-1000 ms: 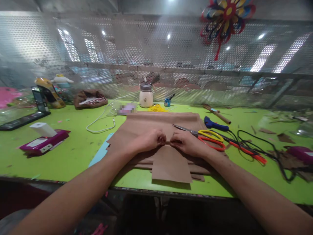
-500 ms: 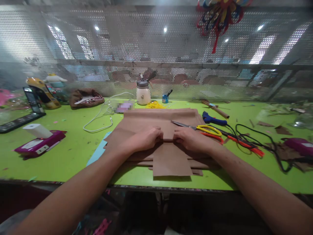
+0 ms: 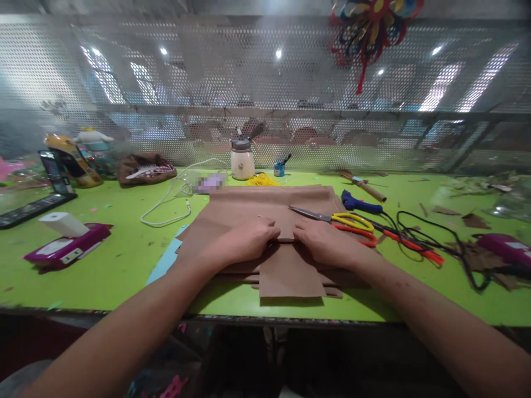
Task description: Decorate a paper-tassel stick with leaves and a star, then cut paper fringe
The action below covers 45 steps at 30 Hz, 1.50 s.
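Observation:
A stack of brown paper sheets [image 3: 265, 202] lies in front of me, and a narrower brown paper piece [image 3: 291, 276] on top hangs over the stack's near edge. Across that piece runs a straight fold. My left hand [image 3: 251, 237] grips the fold's left end with curled fingers. At its right end my right hand [image 3: 321, 241] does likewise, fingers bent and pressed down. Just beyond my right hand rest scissors [image 3: 350, 222] with one yellow and one red handle, blades pointing left. The fingertips are partly hidden against the paper.
A blue glue gun [image 3: 360, 203] and its black cable lie right of the stack. Left are a purple power strip [image 3: 83, 249] with a white plug, a white cable [image 3: 164, 222] and light blue paper [image 3: 164, 265]. A lidded bottle [image 3: 242, 161] stands behind, before a perforated screen.
The fingers of both hands have shifted slightly along the fold, still on the paper. The whole view has tilted a little; the scissors and stack have not visibly moved on the table.

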Each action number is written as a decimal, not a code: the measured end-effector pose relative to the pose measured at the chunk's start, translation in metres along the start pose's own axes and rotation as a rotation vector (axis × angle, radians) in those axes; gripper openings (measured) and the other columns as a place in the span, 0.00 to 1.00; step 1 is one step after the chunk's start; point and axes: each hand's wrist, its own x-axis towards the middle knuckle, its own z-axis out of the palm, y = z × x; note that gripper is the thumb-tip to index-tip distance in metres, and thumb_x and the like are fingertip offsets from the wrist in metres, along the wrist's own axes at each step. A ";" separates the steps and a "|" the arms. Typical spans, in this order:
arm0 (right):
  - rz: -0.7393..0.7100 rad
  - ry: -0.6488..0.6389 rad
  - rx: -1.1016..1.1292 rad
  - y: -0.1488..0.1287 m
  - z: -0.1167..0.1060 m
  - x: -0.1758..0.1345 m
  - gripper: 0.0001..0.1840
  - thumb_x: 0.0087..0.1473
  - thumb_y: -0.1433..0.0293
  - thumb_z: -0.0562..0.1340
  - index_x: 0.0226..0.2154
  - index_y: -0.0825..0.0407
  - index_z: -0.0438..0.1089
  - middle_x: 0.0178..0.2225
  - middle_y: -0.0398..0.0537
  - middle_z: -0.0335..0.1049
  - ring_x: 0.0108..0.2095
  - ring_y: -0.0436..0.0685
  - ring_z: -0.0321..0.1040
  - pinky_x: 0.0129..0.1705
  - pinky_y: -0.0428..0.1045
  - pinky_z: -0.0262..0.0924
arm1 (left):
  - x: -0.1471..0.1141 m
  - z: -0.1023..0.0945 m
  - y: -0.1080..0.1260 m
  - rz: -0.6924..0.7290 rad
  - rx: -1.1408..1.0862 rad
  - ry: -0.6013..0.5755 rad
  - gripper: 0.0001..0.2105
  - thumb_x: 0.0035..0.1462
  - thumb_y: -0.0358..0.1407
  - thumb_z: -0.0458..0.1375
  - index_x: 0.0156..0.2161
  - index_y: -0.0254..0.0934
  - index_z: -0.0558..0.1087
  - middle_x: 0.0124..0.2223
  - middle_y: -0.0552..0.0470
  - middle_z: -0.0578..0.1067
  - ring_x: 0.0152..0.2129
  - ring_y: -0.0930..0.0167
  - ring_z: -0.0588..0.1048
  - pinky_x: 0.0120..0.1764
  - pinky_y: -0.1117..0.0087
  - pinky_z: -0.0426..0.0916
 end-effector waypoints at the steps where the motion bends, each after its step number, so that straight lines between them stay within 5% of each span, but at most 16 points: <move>1: 0.011 0.003 -0.025 -0.001 0.001 0.000 0.05 0.51 0.77 0.55 0.29 0.55 0.65 0.31 0.51 0.66 0.32 0.55 0.61 0.34 0.48 0.52 | 0.000 0.000 0.000 -0.018 -0.008 0.003 0.08 0.55 0.31 0.49 0.30 0.34 0.70 0.31 0.48 0.69 0.26 0.71 0.67 0.30 0.72 0.59; 11: 0.063 0.202 -0.102 -0.008 -0.001 0.005 0.06 0.51 0.80 0.55 0.27 0.54 0.63 0.29 0.47 0.61 0.29 0.53 0.57 0.30 0.48 0.50 | 0.004 -0.018 -0.011 -0.312 -0.511 -0.056 0.20 0.59 0.43 0.43 0.24 0.32 0.67 0.22 0.56 0.63 0.19 0.76 0.58 0.24 0.74 0.52; 22: 0.045 0.302 -0.072 -0.016 0.001 0.006 0.09 0.54 0.79 0.53 0.26 0.54 0.63 0.28 0.47 0.60 0.28 0.53 0.53 0.30 0.48 0.50 | -0.004 -0.026 -0.004 -0.368 -0.989 -0.202 0.19 0.53 0.47 0.52 0.29 0.31 0.72 0.25 0.55 0.67 0.21 0.76 0.59 0.25 0.74 0.54; 28: 0.070 0.313 0.221 -0.012 -0.002 0.007 0.05 0.52 0.76 0.56 0.31 0.55 0.67 0.34 0.50 0.65 0.36 0.55 0.60 0.36 0.48 0.56 | 0.000 -0.020 -0.004 -0.354 -0.865 -0.158 0.20 0.53 0.47 0.53 0.35 0.30 0.76 0.29 0.51 0.73 0.24 0.74 0.63 0.27 0.74 0.55; 33: 0.158 0.255 0.624 -0.007 -0.008 0.005 0.17 0.50 0.71 0.59 0.45 0.54 0.67 0.42 0.51 0.69 0.40 0.55 0.65 0.41 0.48 0.59 | 0.000 -0.018 -0.004 -0.265 -0.778 -0.129 0.18 0.57 0.44 0.50 0.43 0.35 0.75 0.37 0.52 0.77 0.29 0.72 0.69 0.31 0.74 0.59; 39: 0.220 0.170 0.843 -0.005 -0.009 0.006 0.11 0.53 0.67 0.58 0.35 0.53 0.73 0.30 0.46 0.73 0.31 0.52 0.66 0.35 0.47 0.59 | 0.001 -0.011 -0.005 -0.172 -0.653 -0.014 0.14 0.57 0.40 0.51 0.43 0.37 0.74 0.40 0.51 0.77 0.33 0.70 0.71 0.37 0.73 0.61; 45: 0.458 0.091 1.202 -0.004 -0.006 0.007 0.13 0.49 0.63 0.60 0.30 0.57 0.70 0.18 0.42 0.63 0.18 0.47 0.58 0.20 0.44 0.53 | 0.000 -0.013 0.002 -0.178 -0.558 0.047 0.13 0.56 0.38 0.51 0.41 0.37 0.75 0.37 0.50 0.77 0.30 0.71 0.70 0.35 0.72 0.61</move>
